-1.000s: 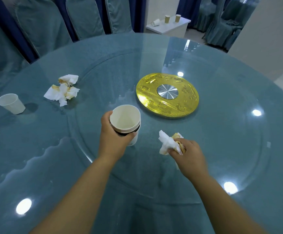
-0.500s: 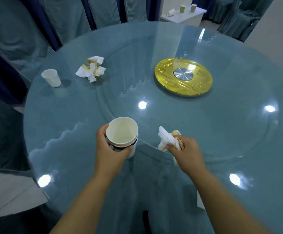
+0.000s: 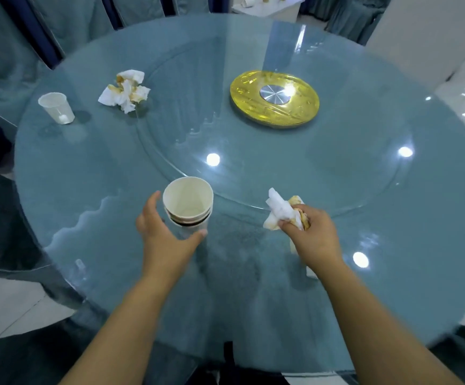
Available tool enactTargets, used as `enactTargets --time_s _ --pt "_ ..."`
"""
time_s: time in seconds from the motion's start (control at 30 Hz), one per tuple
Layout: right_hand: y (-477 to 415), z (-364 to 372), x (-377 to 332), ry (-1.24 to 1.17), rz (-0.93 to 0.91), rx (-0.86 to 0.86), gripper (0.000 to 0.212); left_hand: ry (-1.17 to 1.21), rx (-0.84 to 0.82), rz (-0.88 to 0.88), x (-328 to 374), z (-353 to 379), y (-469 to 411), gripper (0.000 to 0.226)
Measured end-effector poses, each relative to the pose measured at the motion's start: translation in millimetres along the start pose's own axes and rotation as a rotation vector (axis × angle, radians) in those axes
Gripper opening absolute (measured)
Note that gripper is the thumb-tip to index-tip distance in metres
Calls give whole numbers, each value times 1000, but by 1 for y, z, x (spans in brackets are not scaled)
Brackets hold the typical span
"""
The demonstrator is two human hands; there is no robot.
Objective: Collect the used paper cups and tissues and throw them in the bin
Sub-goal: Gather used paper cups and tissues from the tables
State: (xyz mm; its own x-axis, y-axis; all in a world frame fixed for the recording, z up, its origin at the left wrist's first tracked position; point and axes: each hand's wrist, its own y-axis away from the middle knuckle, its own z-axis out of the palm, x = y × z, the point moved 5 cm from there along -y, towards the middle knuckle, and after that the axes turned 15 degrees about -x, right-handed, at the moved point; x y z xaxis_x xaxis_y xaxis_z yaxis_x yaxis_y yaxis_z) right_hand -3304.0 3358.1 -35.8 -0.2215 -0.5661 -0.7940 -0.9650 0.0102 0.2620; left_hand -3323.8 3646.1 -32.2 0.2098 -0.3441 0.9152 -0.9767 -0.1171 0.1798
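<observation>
We are extending both arms over the table (image 3: 92, 168). Our left hand (image 3: 167, 238) is curling round a cup stack (image 3: 188, 202) with at least three rims showing. Our right hand (image 3: 313, 232) is clenching one tissue wad (image 3: 280, 211). One lone cup (image 3: 56, 107) and one tissue pile (image 3: 125, 91) are lying far left on the round glass. A gold disc (image 3: 295, 112) is sitting mid-table, and draped chairs (image 3: 67, 20) are standing behind.

Both bare arms reach forward. The left hand (image 3: 167, 237) curls round stacked paper cups (image 3: 188, 202); the right hand (image 3: 314, 236) squeezes crumpled tissues (image 3: 280, 211).
</observation>
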Motion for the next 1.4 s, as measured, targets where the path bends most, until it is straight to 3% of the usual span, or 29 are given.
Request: enactTargets --time_s 0.17,0.47,0.63,0.77,0.9,1.07,1.17,1.27,1.4 --pt "36 -29 27 -57 72 150 22 -56 54 55 7 26 33 81" --pt "67 -92 86 -43 158 230 23 -247 -276 98 15 133 58 51" --pt "59 -113 106 19 144 125 17 -230 -457 -95 20 207 52 69" --pt "49 -121 124 103 151 38 36 -258 -521 -152 27 249 49 86" --pt "45 -122 134 149 184 -17 35 -289 -569 -167 28 272 49 86" --pt "45 -120 128 152 156 -73 20 -177 -511 -168 27 268 52 65" --pt "44 -114 119 138 152 -97 29 -71 -436 -190 25 252 57 59" --pt "38 -101 108 108 145 -128 40 10 -341 -196 21 223 63 66" --pt "28 -79 86 77 126 -185 37 94 -189 -155 25 174 72 84"
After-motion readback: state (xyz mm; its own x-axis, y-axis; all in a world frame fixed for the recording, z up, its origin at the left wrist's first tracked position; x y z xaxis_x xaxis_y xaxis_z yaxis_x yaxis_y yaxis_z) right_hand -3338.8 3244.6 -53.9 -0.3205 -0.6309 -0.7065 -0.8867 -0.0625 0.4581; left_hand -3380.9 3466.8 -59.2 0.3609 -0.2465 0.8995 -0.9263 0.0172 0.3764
